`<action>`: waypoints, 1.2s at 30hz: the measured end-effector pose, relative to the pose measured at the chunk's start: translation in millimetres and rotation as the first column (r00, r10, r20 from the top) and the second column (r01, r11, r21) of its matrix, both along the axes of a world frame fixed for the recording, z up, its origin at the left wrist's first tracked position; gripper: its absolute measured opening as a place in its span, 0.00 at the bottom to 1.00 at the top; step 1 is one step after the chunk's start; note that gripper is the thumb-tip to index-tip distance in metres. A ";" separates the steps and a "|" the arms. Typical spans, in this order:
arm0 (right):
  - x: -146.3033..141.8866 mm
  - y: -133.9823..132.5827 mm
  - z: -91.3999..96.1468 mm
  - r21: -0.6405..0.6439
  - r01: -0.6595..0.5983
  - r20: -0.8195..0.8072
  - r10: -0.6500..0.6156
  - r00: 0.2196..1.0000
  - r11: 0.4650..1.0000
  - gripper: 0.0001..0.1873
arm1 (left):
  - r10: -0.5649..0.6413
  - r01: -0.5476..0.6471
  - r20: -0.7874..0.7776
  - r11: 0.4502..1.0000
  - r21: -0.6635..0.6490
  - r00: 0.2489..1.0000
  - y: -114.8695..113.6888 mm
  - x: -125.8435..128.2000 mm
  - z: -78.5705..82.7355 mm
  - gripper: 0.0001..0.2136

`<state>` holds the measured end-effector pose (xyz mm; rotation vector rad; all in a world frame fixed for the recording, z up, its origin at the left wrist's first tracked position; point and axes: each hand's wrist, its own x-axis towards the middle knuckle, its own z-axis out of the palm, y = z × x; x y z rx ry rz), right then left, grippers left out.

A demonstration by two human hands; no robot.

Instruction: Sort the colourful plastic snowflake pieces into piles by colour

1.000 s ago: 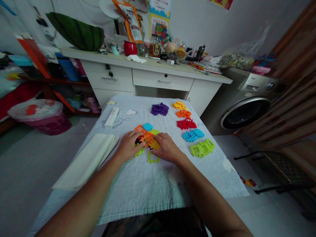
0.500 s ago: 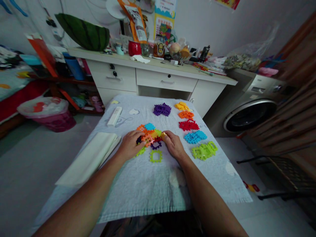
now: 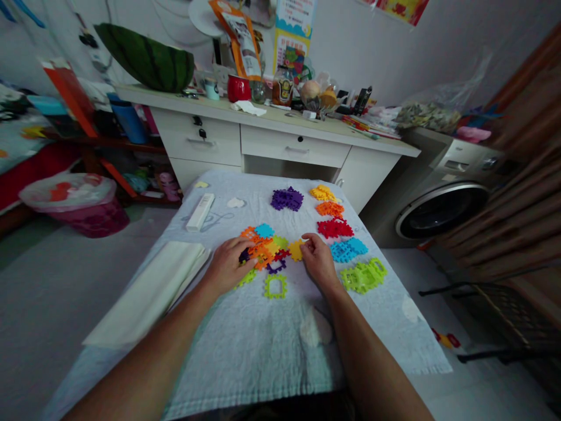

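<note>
A mixed heap of flat toothed plastic building pieces lies in the middle of the cloth, with an orange piece [image 3: 262, 255], a light blue piece [image 3: 264, 230] and a dark purple frame piece [image 3: 276, 266] among them. My left hand [image 3: 228, 264] rests at the heap's left side, thumb and fingers apart around its edge. On the right, my right hand [image 3: 319, 259] pinches a yellow building piece [image 3: 296, 250] by its edge, beside the heap. A green square frame piece [image 3: 275, 286] lies nearer to me.
Sorted piles stand beyond and right: purple [image 3: 287, 199], yellow [image 3: 322, 192], orange [image 3: 330, 209], red [image 3: 335, 227], blue [image 3: 348, 249] and green [image 3: 363, 275]. A white box [image 3: 200, 212] and folded white cloth [image 3: 149, 298] lie left. A white desk [image 3: 295, 140] stands behind.
My right hand has moved slightly right with the yellow piece, which now shows more. The orange piece under my left hand now lies flatter on the heap, and the left fingers have loosened from it.
</note>
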<state>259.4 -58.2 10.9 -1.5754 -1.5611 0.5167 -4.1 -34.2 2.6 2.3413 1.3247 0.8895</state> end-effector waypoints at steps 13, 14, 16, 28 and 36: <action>29.5 39.6 39.3 -0.168 -0.082 -0.592 -0.034 0.805 0.982 0.17 | 0.081 -0.080 -0.014 0.996 0.043 0.997 0.9 0.4 -6.4 0.14; 32.2 45.7 41.0 -0.164 -0.085 -0.599 -0.031 0.800 0.983 0.17 | 0.087 -0.086 -0.017 0.995 0.047 0.996 1.0 0.3 -6.5 0.14; 38.0 60.2 44.1 -0.170 -0.077 -0.596 -0.041 0.802 0.982 0.17 | 0.098 -0.097 -0.021 0.994 0.050 0.995 0.9 0.3 -6.5 0.15; 81.7 166.6 61.4 -0.235 0.382 -0.549 -0.446 0.707 0.894 0.09 | 0.111 -0.111 -0.023 0.994 0.006 0.994 -0.9 0.8 -5.7 0.15; 117.5 216.2 59.7 -0.288 0.519 -0.562 -0.581 0.589 0.805 0.10 | 0.114 -0.114 -0.034 0.994 0.000 0.993 -0.2 0.3 -7.5 0.16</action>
